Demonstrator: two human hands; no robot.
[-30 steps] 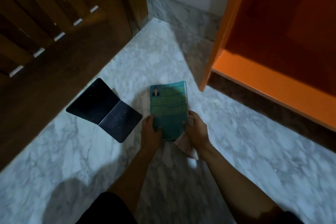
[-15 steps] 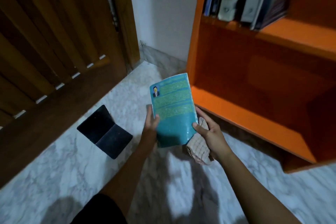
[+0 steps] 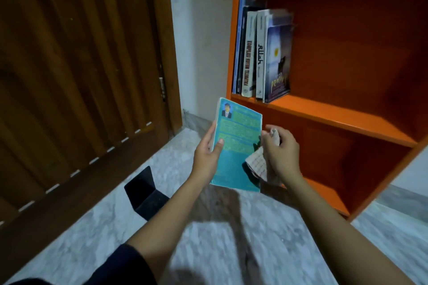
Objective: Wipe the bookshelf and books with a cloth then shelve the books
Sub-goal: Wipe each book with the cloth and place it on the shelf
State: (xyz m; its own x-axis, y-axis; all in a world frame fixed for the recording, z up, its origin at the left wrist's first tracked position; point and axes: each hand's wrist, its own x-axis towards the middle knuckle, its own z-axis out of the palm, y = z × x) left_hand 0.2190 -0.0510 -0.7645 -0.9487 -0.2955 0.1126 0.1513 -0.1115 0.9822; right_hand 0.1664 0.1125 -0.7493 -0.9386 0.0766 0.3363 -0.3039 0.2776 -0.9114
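You lifted the teal book (image 3: 238, 146) off the floor (image 3: 231, 250), up in front of the orange bookshelf (image 3: 335, 115). Your left hand (image 3: 206, 157) grips its left edge. Your right hand (image 3: 281, 155) let go and holds only the cloth (image 3: 257, 164), just beside it. Shelving looks close.

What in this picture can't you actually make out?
All in the head view:
1. Teal book: its other cover faces away, and the print on this side is too small to read.
2. Cloth: mostly hidden by the right hand gripping it.
3. Black folder on the floor: the left forearm covers part of it.
4. Bookshelf: top and right side cut off by the frame edges.
5. Near floor: blurred.
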